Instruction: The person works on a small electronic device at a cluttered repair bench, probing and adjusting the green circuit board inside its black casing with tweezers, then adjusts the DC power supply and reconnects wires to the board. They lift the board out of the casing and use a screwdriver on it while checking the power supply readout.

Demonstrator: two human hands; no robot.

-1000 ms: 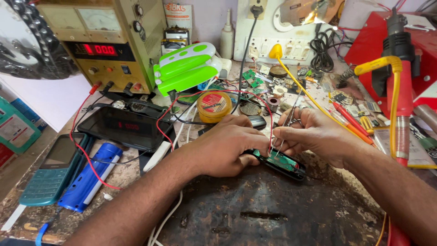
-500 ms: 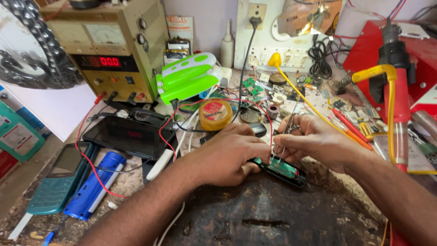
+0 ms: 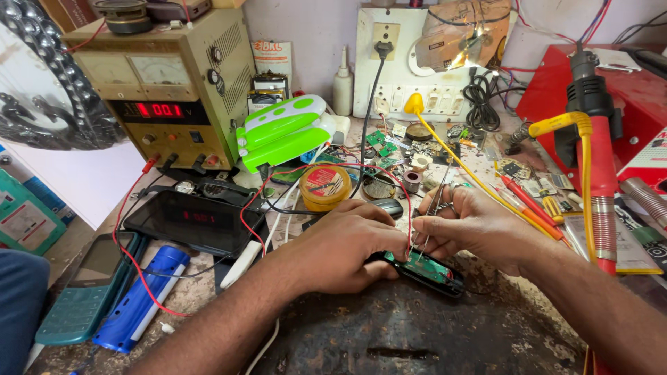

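Clearly light and fragile, the small black device (image 3: 425,269) with its bare green board is best gripped by its edges: left hand (image 3: 345,246) clamps its near-left end to the surface (image 3: 417,333), right hand (image 3: 467,226) pinches tweezers (image 3: 432,217) over it.

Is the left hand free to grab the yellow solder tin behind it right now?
Probably not: the left hand is pressing down on the opened device, though the yellow solder tin sits close behind it, unobstructed.

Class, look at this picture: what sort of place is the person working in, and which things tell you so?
Most likely a small electronics repair bench. A bench power supply with a lit red readout stands at the back, loose circuit boards litter the worktop, and both hands work on an opened device with a green board.
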